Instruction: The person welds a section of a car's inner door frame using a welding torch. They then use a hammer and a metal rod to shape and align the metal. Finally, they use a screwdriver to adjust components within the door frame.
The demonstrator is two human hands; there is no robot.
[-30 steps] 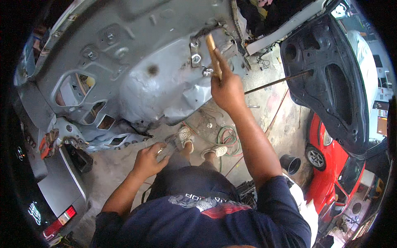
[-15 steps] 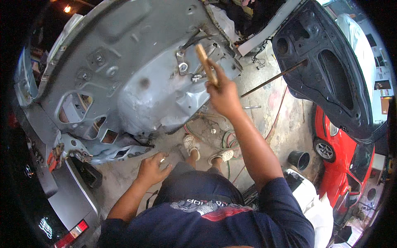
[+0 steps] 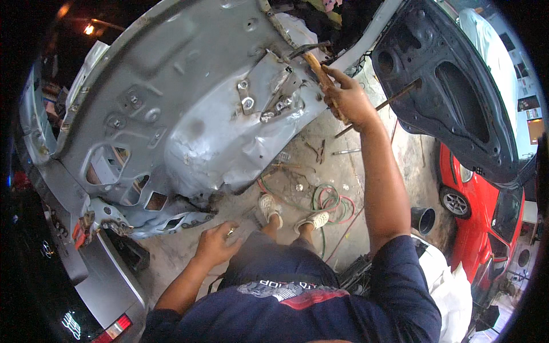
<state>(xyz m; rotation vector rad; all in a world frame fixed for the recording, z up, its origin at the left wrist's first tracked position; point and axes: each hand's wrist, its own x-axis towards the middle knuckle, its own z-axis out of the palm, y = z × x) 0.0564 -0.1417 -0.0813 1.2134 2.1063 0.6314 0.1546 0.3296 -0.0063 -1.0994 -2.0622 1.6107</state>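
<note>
My right hand [image 3: 351,102] is closed round the wooden handle of a hammer [image 3: 316,66]. The hammer's dark, narrow head is raised at the right edge of a large grey car body panel [image 3: 189,74]. Below the head, the panel's bulging wheel housing [image 3: 200,140] has dented, scuffed metal, with a small bracket and bolt [image 3: 245,98] on it. Low at my waist, my left hand [image 3: 215,247] has its fingers curled. A small pale thing shows between the fingers, too small to name.
Coiled hoses [image 3: 333,204] and loose tools [image 3: 316,151] lie on the concrete floor by my feet. A dark hood panel [image 3: 452,91], a propping rod [image 3: 394,100], a black bucket [image 3: 422,220] and a red car [image 3: 480,211] are at the right. Jagged cut metal [image 3: 166,223] edges the panel's bottom.
My right hand has swung up and to the right with the hammer, away from the bracket area. My left hand is lower in the view, still curled.
</note>
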